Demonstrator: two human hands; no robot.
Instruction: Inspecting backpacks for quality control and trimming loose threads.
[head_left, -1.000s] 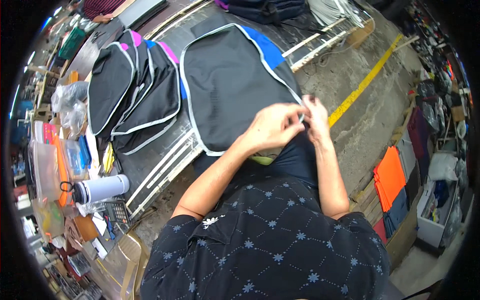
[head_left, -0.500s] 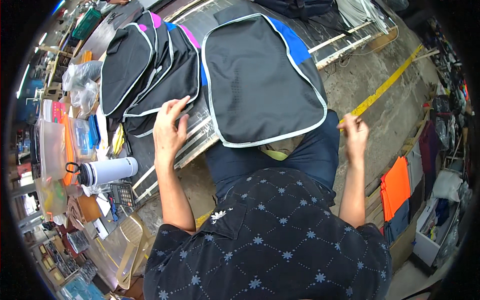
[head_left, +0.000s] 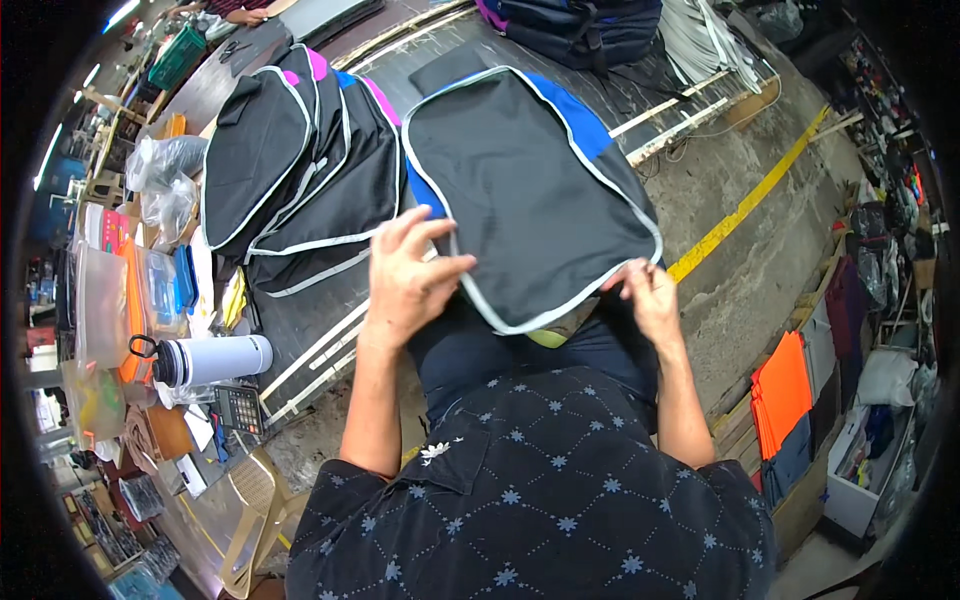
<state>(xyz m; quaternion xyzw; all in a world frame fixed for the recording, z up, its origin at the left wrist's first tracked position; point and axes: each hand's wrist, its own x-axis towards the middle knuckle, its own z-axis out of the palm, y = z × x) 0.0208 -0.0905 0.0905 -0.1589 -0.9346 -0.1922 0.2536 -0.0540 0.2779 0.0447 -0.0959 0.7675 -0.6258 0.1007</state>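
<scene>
A black backpack panel [head_left: 540, 200] with pale grey piping and blue side patches lies across my lap and the table edge. My right hand [head_left: 652, 305] pinches its piped edge at the lower right corner. Beside the lower left edge, my left hand [head_left: 412, 280] hovers with thumb and fingers apart; whether a fingertip touches the piping I cannot tell. To the left, several similar black bag pieces [head_left: 255, 160] with pink and blue patches lie overlapping on the table.
At the left stand a white bottle [head_left: 225, 360], a calculator [head_left: 240, 408] and clear plastic tubs [head_left: 100, 300]. Dark backpacks [head_left: 590, 30] rest at the table's far side. A plastic stool or chair [head_left: 255, 505] is at lower left, orange fabric [head_left: 782, 385] at right.
My left hand has moved right, to the panel's left edge. The right hand has come inward from the right and taken hold of the lower right corner. The panel's lower edge sits nearer me.
</scene>
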